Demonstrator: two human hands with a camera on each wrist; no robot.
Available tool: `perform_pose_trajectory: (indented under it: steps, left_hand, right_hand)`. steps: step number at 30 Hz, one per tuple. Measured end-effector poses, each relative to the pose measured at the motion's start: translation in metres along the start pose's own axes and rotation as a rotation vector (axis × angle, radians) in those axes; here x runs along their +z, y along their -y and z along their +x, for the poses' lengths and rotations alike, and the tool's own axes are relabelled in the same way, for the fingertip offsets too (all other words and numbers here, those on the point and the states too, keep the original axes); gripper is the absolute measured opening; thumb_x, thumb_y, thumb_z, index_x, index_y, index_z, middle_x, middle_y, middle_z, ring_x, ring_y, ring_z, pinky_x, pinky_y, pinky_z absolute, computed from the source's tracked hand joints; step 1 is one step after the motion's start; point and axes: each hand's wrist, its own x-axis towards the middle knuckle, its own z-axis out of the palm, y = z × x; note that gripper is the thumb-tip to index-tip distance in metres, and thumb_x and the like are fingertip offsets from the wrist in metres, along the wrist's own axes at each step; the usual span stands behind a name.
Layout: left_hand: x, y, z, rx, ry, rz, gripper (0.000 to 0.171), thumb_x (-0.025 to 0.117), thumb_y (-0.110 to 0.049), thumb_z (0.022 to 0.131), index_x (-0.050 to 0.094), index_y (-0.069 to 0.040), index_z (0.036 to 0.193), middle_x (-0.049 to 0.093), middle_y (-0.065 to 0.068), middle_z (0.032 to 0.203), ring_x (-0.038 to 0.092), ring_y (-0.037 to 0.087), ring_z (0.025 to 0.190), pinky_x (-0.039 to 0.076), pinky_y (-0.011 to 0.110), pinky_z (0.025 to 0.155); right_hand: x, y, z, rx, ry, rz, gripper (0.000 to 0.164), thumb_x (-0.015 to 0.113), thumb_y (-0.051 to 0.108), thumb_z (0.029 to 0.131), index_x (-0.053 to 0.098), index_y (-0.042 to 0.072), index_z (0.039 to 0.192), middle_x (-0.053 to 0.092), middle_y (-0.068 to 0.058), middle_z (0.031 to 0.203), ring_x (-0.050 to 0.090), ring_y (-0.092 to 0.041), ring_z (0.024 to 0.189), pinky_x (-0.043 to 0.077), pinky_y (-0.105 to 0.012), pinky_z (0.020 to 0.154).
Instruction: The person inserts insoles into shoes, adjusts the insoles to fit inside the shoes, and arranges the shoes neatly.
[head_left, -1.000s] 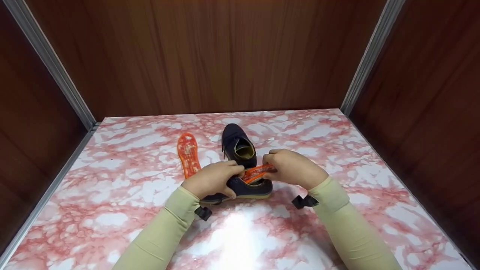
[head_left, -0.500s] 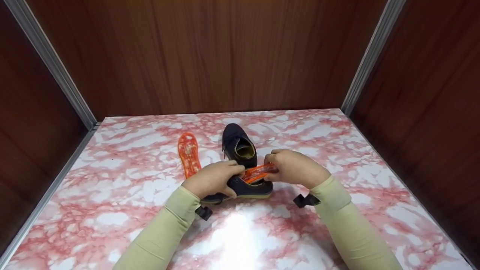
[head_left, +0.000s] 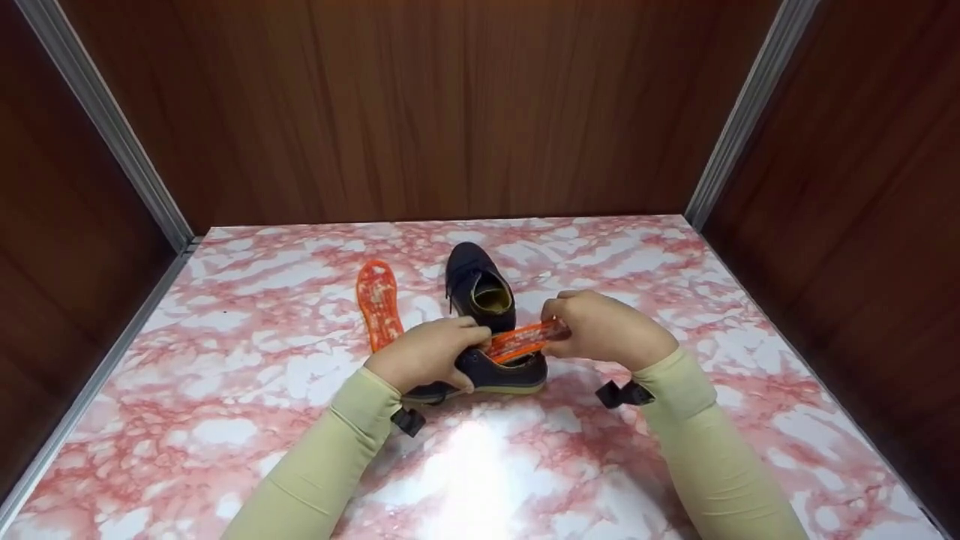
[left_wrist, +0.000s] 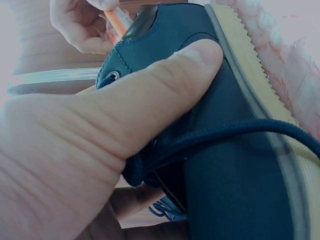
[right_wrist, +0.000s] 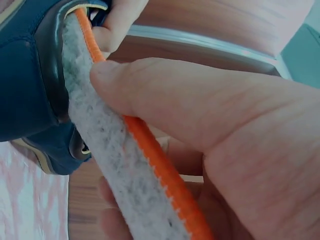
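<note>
1 dark shoe (head_left: 511, 381) in the left hand (head_left: 426, 352), 1 orange insole (head_left: 520, 342) in the right hand (head_left: 613, 330)

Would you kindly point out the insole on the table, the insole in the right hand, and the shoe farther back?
Table insole (head_left: 379, 304), head view: middle of its visible patterned face.
Held insole (right_wrist: 116, 145), right wrist view: pale fuzzy face.
Far shoe (head_left: 466, 294), head view: side, beside the opening.

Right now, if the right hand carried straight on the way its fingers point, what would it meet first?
Likely the heel collar of the navy sneaker gripped by the left hand; the right hand pinches the orange insole. Depth is hard to judge.
</note>
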Motion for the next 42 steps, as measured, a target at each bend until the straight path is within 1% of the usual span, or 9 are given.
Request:
perform_pose_trajectory:
  steps: [3, 9, 18, 22, 26, 36, 42]
  left_hand:
    - [0.000, 0.000, 0.000, 0.003, -0.002, 0.001, 0.056, 0.099, -0.034, 0.080, 0.064, -0.021, 0.122, 0.063, 0.002, 0.119, 0.067, 0.025, 0.103, 0.058, 0.050, 0.092]
    - [0.000, 0.001, -0.001, 0.006, -0.007, -0.003, 0.056, 0.099, -0.034, 0.080, 0.064, -0.021, 0.121, 0.063, 0.002, 0.119, 0.068, 0.025, 0.104, 0.058, 0.049, 0.091]
    - [0.001, 0.001, -0.001, 0.004, -0.015, -0.001, 0.057, 0.099, -0.032, 0.079, 0.064, -0.021, 0.122, 0.064, 0.002, 0.119, 0.069, 0.026, 0.104, 0.059, 0.050, 0.092]
    - [0.001, 0.001, 0.000, 0.004, -0.020, 0.004, 0.057, 0.100, -0.032, 0.078, 0.065, -0.021, 0.122, 0.065, 0.002, 0.119, 0.069, 0.026, 0.104, 0.059, 0.049, 0.093]
    - [0.001, 0.000, 0.000, 0.000, -0.018, -0.006, 0.056, 0.100, -0.031, 0.078, 0.065, -0.022, 0.121, 0.064, 0.001, 0.118, 0.069, 0.026, 0.103, 0.059, 0.049, 0.092]
    - [0.000, -0.001, 0.000, 0.008, -0.018, 0.006, 0.057, 0.099, -0.032, 0.078, 0.065, -0.021, 0.122, 0.065, 0.003, 0.121, 0.070, 0.027, 0.106, 0.059, 0.050, 0.095]
    - [0.000, -0.001, 0.000, 0.001, -0.014, 0.005, 0.057, 0.100, -0.032, 0.078, 0.065, -0.021, 0.122, 0.065, 0.003, 0.122, 0.071, 0.028, 0.108, 0.059, 0.051, 0.095]
  right_hand:
    - [0.001, 0.001, 0.000, -0.021, -0.017, -0.018, 0.024, 0.086, 0.025, 0.093, 0.075, 0.009, 0.106, 0.070, -0.004, 0.096, 0.060, -0.013, 0.078, 0.055, -0.036, 0.075]
    - [0.005, 0.004, 0.002, -0.047, -0.054, -0.057, 0.023, 0.086, 0.027, 0.094, 0.075, 0.008, 0.104, 0.068, -0.003, 0.094, 0.059, -0.012, 0.077, 0.055, -0.036, 0.074]
    - [0.008, 0.006, 0.003, -0.074, -0.084, -0.079, 0.022, 0.087, 0.028, 0.094, 0.075, 0.011, 0.101, 0.067, -0.002, 0.093, 0.058, -0.011, 0.075, 0.054, -0.035, 0.072]
    - [0.006, 0.005, 0.002, -0.077, -0.073, -0.057, 0.021, 0.087, 0.025, 0.093, 0.075, 0.010, 0.102, 0.068, -0.003, 0.094, 0.058, -0.012, 0.076, 0.054, -0.035, 0.073]
    - [0.006, 0.005, 0.002, -0.055, -0.054, -0.047, 0.022, 0.087, 0.024, 0.092, 0.076, 0.010, 0.105, 0.069, -0.003, 0.096, 0.059, -0.013, 0.078, 0.055, -0.035, 0.074]
    - [0.010, 0.009, 0.005, -0.038, -0.069, -0.107, 0.024, 0.087, 0.029, 0.093, 0.075, 0.012, 0.105, 0.066, -0.002, 0.094, 0.058, -0.014, 0.076, 0.055, -0.039, 0.073]
    - [0.012, 0.008, 0.006, -0.056, -0.072, -0.104, 0.021, 0.086, 0.028, 0.095, 0.076, 0.012, 0.105, 0.067, -0.002, 0.094, 0.060, -0.014, 0.077, 0.057, -0.039, 0.074]
